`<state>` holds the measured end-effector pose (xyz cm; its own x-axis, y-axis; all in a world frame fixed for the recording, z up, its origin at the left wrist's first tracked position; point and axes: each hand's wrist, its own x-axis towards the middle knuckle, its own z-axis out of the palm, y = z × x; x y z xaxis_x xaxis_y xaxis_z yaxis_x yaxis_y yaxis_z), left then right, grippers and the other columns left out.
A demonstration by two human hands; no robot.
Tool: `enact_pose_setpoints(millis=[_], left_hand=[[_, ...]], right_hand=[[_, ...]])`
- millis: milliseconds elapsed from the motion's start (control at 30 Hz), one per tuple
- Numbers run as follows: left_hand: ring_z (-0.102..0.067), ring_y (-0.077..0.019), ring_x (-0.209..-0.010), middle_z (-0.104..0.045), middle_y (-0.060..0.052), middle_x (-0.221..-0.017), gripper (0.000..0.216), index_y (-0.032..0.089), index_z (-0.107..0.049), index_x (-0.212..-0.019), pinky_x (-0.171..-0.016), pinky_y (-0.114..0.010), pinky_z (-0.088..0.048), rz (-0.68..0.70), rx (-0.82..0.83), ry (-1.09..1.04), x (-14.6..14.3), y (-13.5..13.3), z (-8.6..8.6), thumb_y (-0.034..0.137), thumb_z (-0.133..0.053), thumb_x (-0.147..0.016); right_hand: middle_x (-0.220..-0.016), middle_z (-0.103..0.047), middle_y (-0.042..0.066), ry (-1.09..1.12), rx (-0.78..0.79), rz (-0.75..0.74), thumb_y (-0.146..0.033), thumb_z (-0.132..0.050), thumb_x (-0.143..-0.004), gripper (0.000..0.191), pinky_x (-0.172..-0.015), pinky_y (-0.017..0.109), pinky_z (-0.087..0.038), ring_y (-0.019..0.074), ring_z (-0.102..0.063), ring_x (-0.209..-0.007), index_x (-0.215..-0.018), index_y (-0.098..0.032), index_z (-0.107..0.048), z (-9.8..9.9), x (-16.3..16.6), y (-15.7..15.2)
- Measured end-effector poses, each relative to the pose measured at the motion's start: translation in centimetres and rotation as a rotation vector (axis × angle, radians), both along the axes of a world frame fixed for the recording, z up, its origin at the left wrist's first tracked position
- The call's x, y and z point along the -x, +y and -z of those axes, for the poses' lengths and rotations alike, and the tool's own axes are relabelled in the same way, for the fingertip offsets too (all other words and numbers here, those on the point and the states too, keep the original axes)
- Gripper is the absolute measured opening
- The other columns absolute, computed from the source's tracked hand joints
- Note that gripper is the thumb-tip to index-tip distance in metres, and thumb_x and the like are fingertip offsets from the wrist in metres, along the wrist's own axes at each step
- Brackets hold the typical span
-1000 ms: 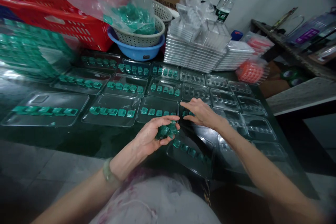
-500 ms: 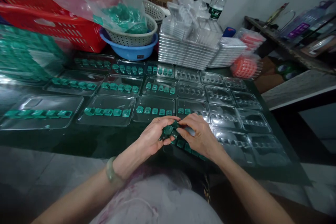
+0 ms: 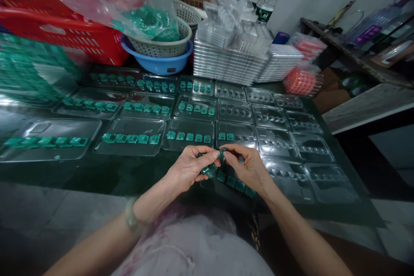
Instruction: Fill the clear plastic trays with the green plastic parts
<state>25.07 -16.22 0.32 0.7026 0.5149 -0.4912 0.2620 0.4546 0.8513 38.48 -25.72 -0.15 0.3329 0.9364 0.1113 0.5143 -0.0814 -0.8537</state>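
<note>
My left hand (image 3: 187,168) is cupped around a small heap of green plastic pieces (image 3: 209,170). My right hand (image 3: 247,166) meets it fingertip to fingertip and pinches one green piece (image 3: 221,153) between thumb and forefinger. Both hands hover over a clear blister tray (image 3: 237,186) at the table's near edge, which holds a row of green pieces. Just beyond, a partly filled tray (image 3: 237,134) has two green pieces at its left end.
Rows of clear trays cover the dark table (image 3: 97,172): filled with green pieces on the left (image 3: 131,138), bare on the right (image 3: 307,153). Behind stand a red basket (image 3: 64,30), a blue bowl (image 3: 158,62) holding a colander, tray stacks (image 3: 233,58) and a water bottle (image 3: 267,2).
My right hand came back from the partly filled tray to my left hand and took a green piece from the heap. The view shifted slightly.
</note>
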Motion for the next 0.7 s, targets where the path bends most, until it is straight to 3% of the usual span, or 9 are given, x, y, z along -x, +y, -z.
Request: enact_pose_setpoints(millis=[300, 567, 700], left_hand=[[-0.043, -0.0067, -0.052, -0.055, -0.001, -0.069, 0.034, 0.016, -0.060, -0.070, -0.042, -0.016, -0.034, 0.097, -0.079, -0.002, 0.2, 0.3, 0.3, 0.049, -0.051, -0.069], [-0.038, -0.0063, -0.048, -0.050, 0.002, -0.055, 0.029, 0.013, -0.059, -0.066, -0.047, -0.018, -0.030, 0.265, -0.587, -0.096, 0.3, 0.6, -0.2, 0.031, -0.041, -0.078], [-0.041, -0.0072, -0.051, -0.052, 0.001, -0.057, 0.031, 0.012, -0.058, -0.064, -0.050, -0.020, -0.030, 0.307, -0.637, -0.104, 0.5, 0.6, 0.1, 0.028, -0.036, -0.081]], right_hand=[[-0.077, -0.063, 0.002, 0.305, 0.070, -0.070, -0.028, -0.046, -0.080, 0.027, -0.059, 0.024, -0.044, 0.0112, -0.054, -0.064, -0.100, -0.017, -0.059, 0.0, 0.0, 0.8], [-0.063, -0.059, 0.000, 0.324, 0.127, -0.114, -0.033, -0.049, -0.077, 0.024, -0.056, 0.022, -0.039, 0.0102, -0.050, -0.059, -0.078, -0.016, -0.065, 0.0, 0.1, 1.4], [-0.063, -0.058, 0.001, 0.328, 0.197, -0.171, -0.032, -0.044, -0.079, 0.026, -0.053, 0.021, -0.036, 0.0091, -0.047, -0.057, -0.077, -0.015, -0.064, 0.4, -0.4, 1.3]])
